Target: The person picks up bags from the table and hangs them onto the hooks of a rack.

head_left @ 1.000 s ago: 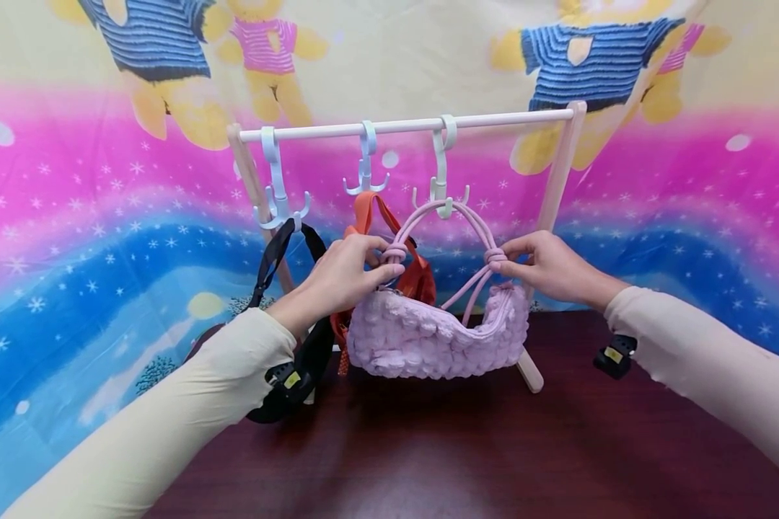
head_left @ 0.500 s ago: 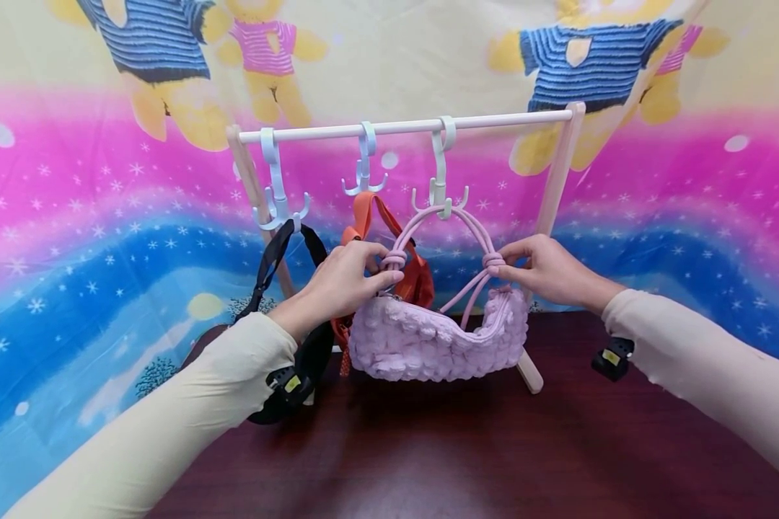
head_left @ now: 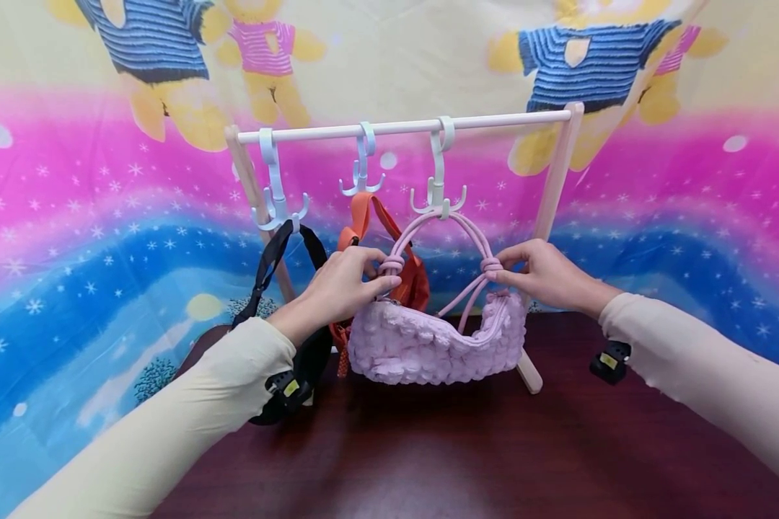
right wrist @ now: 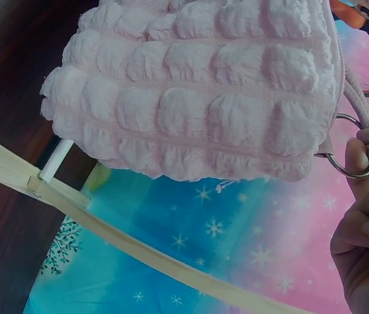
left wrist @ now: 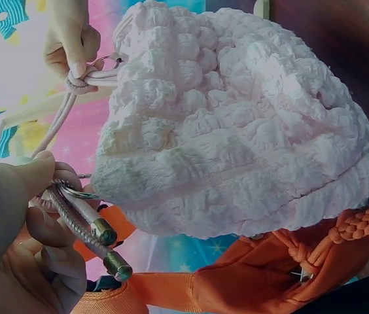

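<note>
A puffy pale pink handbag (head_left: 428,346) hangs in front of the rack, its cord handle (head_left: 470,227) arching up to the pale green hook (head_left: 438,194). My left hand (head_left: 344,281) pinches the knot on the handle's left side. On the opposite side my right hand (head_left: 545,274) pinches the other knot between thumb and fingers. The top of the handle overlaps the hook's lower prong in the head view. Metal-tipped cord ends (left wrist: 109,245) dangle by my left fingers in the left wrist view. A metal ring (right wrist: 351,163) joins bag and cord near my right fingers.
A wooden rack (head_left: 506,121) stands on the dark red table (head_left: 428,461). An orange bag (head_left: 415,285) hangs from the middle blue hook (head_left: 363,173), partly behind the pink one. A black strap (head_left: 273,259) hangs on the left hook (head_left: 275,194). A printed cloth covers the wall behind.
Both hands and the pink handbag have sunk slightly, and the handle's top now sits a little lower at the green hook. Both hands keep their pinch on the knots.
</note>
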A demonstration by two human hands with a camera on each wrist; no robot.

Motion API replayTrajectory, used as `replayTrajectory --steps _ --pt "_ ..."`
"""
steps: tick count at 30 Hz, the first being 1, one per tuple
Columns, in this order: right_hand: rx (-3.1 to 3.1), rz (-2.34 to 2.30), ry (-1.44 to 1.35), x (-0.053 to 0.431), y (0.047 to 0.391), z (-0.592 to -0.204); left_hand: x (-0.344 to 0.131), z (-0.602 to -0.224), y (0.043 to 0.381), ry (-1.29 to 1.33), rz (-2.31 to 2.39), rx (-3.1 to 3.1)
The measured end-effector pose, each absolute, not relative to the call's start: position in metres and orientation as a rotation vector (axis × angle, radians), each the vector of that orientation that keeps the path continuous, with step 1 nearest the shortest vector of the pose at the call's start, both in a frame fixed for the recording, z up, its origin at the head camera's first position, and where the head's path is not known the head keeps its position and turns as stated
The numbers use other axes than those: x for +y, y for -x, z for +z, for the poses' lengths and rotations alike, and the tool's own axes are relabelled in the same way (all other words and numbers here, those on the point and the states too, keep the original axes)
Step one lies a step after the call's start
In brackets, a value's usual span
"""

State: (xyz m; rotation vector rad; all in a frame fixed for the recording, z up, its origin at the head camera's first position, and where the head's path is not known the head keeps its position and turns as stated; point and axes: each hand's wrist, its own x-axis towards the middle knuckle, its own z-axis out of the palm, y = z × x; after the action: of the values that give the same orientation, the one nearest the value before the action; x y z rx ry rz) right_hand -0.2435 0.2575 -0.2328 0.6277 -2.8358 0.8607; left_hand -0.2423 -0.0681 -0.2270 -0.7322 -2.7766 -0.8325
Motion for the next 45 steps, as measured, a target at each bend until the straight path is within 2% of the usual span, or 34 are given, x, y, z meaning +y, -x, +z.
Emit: replayTrajectory --steps 45 --pt "-2.823 0.853 -0.685 0.253 0.248 -0.243 -0.058 -0.243 0.246 0.715 -0.822 -2.836"
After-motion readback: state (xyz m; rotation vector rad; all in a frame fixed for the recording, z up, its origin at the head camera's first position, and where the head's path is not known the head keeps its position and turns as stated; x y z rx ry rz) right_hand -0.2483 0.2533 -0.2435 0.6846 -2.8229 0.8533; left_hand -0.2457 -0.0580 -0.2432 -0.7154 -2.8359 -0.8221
